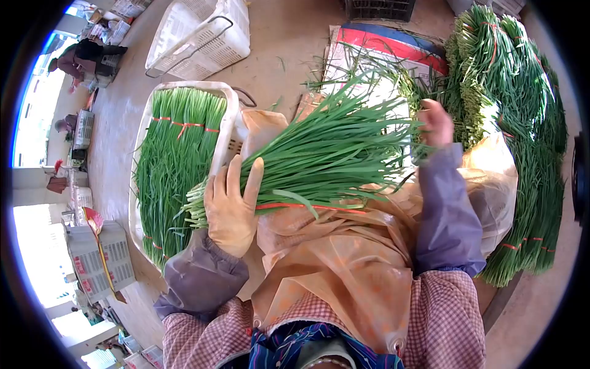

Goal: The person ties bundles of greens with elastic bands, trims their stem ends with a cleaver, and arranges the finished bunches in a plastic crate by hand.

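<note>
A loose bunch of long green stalks (332, 147) lies across my lap on an orange plastic apron (332, 258). My left hand (233, 206), in a pale yellow glove, is wrapped round its pale cut ends. Bare and slightly blurred, my right hand (436, 125) is at the leafy tips on the right, fingers bent; whether it grips any leaves is unclear. A red strip (307, 206) runs along the bunch's lower side. Left of the bunch, a white crate (228, 123) holds several bundles (184, 141) tied with red bands.
An empty-looking white basket (206, 40) with a metal handle stands at the upper left. Large piles of green bundles (522, 111) lie on the right. Loose leaves cover a red and white sack (393, 52) ahead. People (83, 58) sit among crates at the far left.
</note>
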A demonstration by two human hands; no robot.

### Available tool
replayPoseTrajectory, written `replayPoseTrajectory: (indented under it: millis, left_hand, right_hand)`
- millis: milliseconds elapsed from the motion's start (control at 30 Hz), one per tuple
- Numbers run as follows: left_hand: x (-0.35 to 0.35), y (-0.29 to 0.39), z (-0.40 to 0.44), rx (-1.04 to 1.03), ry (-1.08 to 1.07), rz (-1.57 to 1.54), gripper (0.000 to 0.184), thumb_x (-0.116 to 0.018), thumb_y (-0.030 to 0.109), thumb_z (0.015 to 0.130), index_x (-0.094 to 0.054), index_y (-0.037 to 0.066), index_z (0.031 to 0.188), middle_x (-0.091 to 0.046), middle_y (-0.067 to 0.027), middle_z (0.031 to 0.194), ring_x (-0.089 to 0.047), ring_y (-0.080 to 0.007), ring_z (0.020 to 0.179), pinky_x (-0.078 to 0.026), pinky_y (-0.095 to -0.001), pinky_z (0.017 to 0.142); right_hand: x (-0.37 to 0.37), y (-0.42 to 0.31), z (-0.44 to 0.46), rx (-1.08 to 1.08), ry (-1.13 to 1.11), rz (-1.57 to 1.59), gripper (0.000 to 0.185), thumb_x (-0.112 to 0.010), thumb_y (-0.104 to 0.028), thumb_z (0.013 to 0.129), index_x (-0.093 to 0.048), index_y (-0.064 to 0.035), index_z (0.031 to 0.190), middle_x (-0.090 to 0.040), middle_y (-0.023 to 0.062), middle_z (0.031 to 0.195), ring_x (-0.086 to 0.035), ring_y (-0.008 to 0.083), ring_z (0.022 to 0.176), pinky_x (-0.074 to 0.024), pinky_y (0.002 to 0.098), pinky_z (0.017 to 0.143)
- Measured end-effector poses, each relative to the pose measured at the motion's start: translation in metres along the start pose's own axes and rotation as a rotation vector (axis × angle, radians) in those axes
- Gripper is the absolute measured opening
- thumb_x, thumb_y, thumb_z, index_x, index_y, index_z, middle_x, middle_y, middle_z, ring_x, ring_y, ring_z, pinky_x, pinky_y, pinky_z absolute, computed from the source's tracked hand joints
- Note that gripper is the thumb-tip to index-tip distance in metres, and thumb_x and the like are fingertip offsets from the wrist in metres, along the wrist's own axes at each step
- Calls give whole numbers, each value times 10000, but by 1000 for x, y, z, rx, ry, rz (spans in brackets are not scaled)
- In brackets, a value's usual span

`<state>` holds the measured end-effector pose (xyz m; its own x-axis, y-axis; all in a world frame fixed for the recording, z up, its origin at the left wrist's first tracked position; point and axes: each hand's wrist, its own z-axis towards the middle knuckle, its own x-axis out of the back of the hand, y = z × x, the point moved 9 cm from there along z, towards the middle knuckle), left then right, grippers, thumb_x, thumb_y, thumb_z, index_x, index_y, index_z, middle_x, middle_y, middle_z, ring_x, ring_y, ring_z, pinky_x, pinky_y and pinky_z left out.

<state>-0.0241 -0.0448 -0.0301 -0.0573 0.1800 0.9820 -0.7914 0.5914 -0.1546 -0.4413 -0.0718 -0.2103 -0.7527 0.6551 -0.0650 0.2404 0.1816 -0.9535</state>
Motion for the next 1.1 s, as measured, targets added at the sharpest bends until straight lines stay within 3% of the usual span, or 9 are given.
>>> replayPoseTrajectory:
  millis: [33,233,300,367,500,600,700,967,1100]
  left_hand:
    - [0,-1,-1,14,6,5,797,-635,82,762,-354,180,1501,-457,-204,1385,-513,-389,1148,-427,-536,961]
    - [-7,11,3,9,-6,123,815,-689,120,746,-378,205,1495,-453,-194,1396,-495,-380,1203,-397,-526,1005]
    - [-6,14,4,9,18,124,795,-681,126,759,-385,217,1492,-467,-185,1389,-501,-375,1198,-400,-524,1000]
    - [-5,17,6,9,33,127,766,-667,132,767,-410,232,1481,-481,-175,1383,-510,-367,1186,-403,-522,994]
    - [-5,18,7,8,24,125,741,-638,121,774,-429,241,1475,-482,-174,1383,-507,-358,1185,-394,-522,1002]
    - [-3,18,9,19,0,109,741,-626,110,775,-426,243,1476,-484,-174,1379,-503,-355,1187,-388,-522,1007]
    - [-2,20,13,9,2,91,746,-620,100,768,-427,238,1474,-484,-176,1373,-502,-354,1181,-385,-522,1009]
    - [-2,12,14,4,17,35,748,-610,68,739,-417,96,1461,-485,-181,1357,-506,-356,1161,-414,-491,981]
    - [-3,9,17,21,15,-4,732,-598,87,760,-398,69,1464,-488,-176,1357,-517,-347,1140,-428,-484,970]
  right_hand:
    - [8,-43,-10,338,7,-284,256,-614,-91,932,-653,-3,1168,-677,94,952,-596,106,724,-471,230,570]
    - [-60,-156,-145,633,-249,-147,138,-567,-19,929,-652,19,1030,-688,76,860,-607,123,692,-507,267,647]
    - [-105,-164,-189,925,-559,-295,96,-605,12,892,-655,16,973,-671,106,840,-627,194,707,-507,313,663]
    - [-134,-151,-207,1065,-612,-316,58,-642,24,859,-653,8,914,-642,132,820,-627,262,727,-502,346,680]
    - [-134,-116,-190,788,-583,-267,61,-628,-39,898,-639,3,855,-626,127,785,-617,267,722,-489,343,666]
    - [-141,-115,-187,528,-927,-253,299,-574,-247,978,-629,0,819,-595,153,697,-595,304,644,-468,382,613]
    - [-161,-90,-215,483,-1199,-734,321,-609,-291,964,-620,-7,815,-576,202,693,-576,388,644,-457,430,591]
    - [-175,-89,-231,750,-888,-648,175,-644,-203,920,-571,-58,856,-566,190,678,-578,406,620,-458,463,514]
    - [-184,-103,-309,1139,-1121,-565,233,-626,-101,801,-625,-62,1031,-611,85,699,-612,282,577,-479,374,489]
